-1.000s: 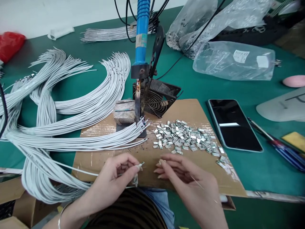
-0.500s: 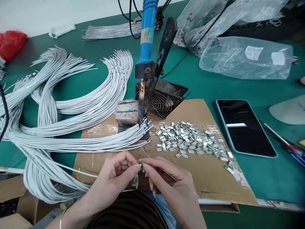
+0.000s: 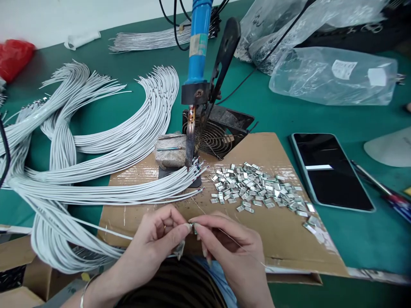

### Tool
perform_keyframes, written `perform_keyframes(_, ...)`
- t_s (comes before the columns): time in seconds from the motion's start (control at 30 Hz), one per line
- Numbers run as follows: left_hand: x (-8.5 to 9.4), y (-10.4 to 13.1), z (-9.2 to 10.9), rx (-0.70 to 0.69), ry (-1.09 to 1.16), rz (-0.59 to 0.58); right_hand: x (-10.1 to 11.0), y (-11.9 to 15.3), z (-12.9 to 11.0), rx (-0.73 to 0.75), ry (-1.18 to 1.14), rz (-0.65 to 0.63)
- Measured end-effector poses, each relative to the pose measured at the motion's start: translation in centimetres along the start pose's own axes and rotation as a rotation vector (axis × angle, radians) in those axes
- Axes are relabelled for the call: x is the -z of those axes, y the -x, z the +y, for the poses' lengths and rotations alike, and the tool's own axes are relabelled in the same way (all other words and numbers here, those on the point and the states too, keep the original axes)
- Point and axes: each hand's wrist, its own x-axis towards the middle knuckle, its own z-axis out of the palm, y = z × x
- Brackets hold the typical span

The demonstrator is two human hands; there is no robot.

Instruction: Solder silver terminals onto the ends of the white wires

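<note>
A sec ago hands were apart; now left hand & right hand meet fingertip to fingertip, both pinching the white wire end w/ a tiny metal clip, just above the cardboard. Looks like fitting's underway, near the clip pile.

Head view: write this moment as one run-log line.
left hand: pinching wire | right hand: fingertips meeting left's | metal clips: heaped on cardboard

My left hand and right hand meet fingertip to fingertip at the near edge of the cardboard sheet. Metal clips lie on it to the right, wire ends to the left. Behind stands the soldering iron; the phone lies far right.
</note>
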Motion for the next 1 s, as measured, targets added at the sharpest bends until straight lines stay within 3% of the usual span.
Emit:
perform_keyframes(0.17, 0.1, 0.2, -0.3, 0.016, 0.047, 0.026, 1.4, -0.8, 1.0, 0.145, -0.011, -0.044)
perform_keyframes(0.33, -0.1, 0.2, -0.2, -0.030, 0.012, 0.044, 1.5, -0.7, 0.4, -0.022, 0.053, -0.049)
perform_keyframes(0.4, -0.3, 0.1, 0.1, -0.038, -0.023, 0.026, 1.1, -0.4, 0.4, -0.015, 0.090, -0.058)
perform_keyframes(0.67, -0.6, 0.0, 0.9, -0.020, -0.033, -0.002, 0.7, -0.1, 1.1, 0.447, 0.355, 0.041)
perform_keyframes(0.83, -0.1, 0.1, 0.6, 0.018, 0.134, 0.012, 1.5, -1.5, 0.2, 0.313, 0.143, 0.131)
perform_keyframes(1.0, 0.2, 0.0, 0.7, 0.073, 0.234, 0.062, -0.1, -0.8, -0.4, 0.035, 0.086, 0.090)
